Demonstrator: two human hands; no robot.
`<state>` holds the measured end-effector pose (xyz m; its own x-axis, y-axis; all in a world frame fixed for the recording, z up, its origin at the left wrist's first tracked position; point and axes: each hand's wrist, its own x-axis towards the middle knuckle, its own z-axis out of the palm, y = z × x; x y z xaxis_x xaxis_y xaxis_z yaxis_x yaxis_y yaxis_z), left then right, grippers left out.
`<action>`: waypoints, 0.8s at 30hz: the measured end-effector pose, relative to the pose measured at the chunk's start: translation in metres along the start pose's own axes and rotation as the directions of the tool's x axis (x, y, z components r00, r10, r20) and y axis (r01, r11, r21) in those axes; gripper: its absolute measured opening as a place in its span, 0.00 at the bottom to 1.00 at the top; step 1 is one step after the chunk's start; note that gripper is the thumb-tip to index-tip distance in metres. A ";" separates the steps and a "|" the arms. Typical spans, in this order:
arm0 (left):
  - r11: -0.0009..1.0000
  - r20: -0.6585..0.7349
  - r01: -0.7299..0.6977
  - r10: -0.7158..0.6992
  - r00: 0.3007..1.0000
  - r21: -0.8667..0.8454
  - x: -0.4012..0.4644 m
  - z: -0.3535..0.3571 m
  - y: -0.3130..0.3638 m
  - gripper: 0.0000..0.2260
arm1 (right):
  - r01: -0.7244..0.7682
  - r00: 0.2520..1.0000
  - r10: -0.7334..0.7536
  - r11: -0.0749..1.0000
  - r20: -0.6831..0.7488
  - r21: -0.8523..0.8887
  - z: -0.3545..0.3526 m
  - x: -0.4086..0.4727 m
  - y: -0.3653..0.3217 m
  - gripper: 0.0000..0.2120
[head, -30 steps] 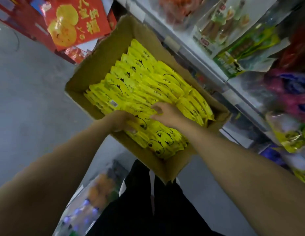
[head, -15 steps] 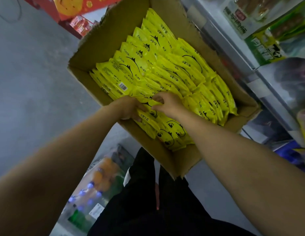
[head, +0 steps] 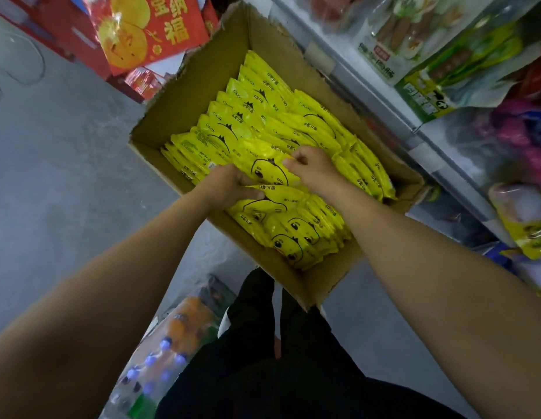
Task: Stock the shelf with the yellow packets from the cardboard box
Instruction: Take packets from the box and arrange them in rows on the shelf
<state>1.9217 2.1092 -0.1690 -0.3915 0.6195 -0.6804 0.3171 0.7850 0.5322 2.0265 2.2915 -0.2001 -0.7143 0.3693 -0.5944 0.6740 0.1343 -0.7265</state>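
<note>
Both hands have come up a little out of the heap since half a second ago, and one yellow packet (head: 267, 170) with a duck face printed on it now stands tilted between them, its top raised clear of the layer below. Left hand (head: 230, 187): fingers curled round the lower left edge of that packet, the thumb lying across the top of the packet beneath it. Right hand (head: 313, 169): fingertips bunched and pinching the raised packet's upper right corner. Both forearms are bare and reach in from the bottom corners of the view.

Around the hands, the rest of the yellow packets (head: 263, 116) lie in overlapping rows that fill the cardboard box (head: 202, 83) nearly to its walls, some showing black lettering, those nearest the person showing duck faces. The box is open at the top, its flaps standing up, and sits on the grey floor (head: 66, 176) just beside the shelf (head: 393, 101).

On the shelf, at the right, hang or lie bags of other goods: clear packs with brown sticks and green labels (head: 444, 65), pink and purple wrappers, and a yellow bag lower down. A red carton (head: 148, 28) with gold characters leans beyond the box at top left. Below the box are the person's black trousers (head: 281, 373) and, to their left, a shrink-wrapped pack of bottles (head: 166, 349) with blue caps.
</note>
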 end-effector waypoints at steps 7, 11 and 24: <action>0.995 0.032 -0.054 0.057 0.998 -0.089 -0.039 -0.010 0.042 0.18 | 0.026 0.976 -0.024 1.000 -0.215 0.005 -0.054 -0.056 -0.014 0.14; 0.975 0.046 -0.113 0.124 0.991 -0.189 -0.056 -0.016 0.065 0.23 | 0.017 0.949 0.036 0.986 -0.314 0.165 -0.084 -0.098 -0.026 0.14; 0.843 0.211 -0.260 0.394 0.895 -0.471 -0.127 -0.046 0.233 0.16 | 0.290 0.888 0.068 0.685 -0.455 0.669 -0.220 -0.237 -0.072 0.07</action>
<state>2.0058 2.2136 0.0648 -0.0432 0.8618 -0.5055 -0.0376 0.5042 0.8628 2.1889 2.3962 0.0690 -0.5026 0.7555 -0.4202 0.1280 -0.4157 -0.9005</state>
